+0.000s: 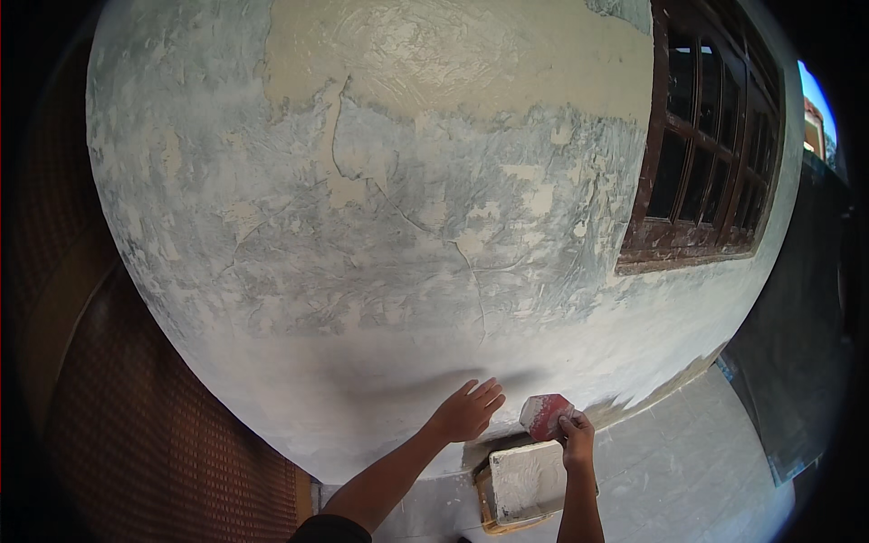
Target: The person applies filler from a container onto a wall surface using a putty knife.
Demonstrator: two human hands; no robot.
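Observation:
Low in front of the wall [407, 299], my left hand [466, 413] is held out with its fingers apart and nothing in it. I cannot tell whether its fingertips touch the surface. To its right, my right hand [577, 437] pinches a red putty spreader [549, 416] by its edge. Whitish putty is smeared over part of the spreader's face. Below the two hands stands a rectangular tub [528, 481] with pale putty inside, partly covered by my right forearm. Cream-coloured wet putty [453, 54] coats the upper part of the wall, above a grey, patchy stretch with a long crack.
A dark brown wooden window [706, 154] with panes is set in the wall at the right. Woven brown panels [172, 407] run along the left side. Grey floor tiles [674, 462] lie at the wall's foot, and a dark sheet [792, 335] stands far right.

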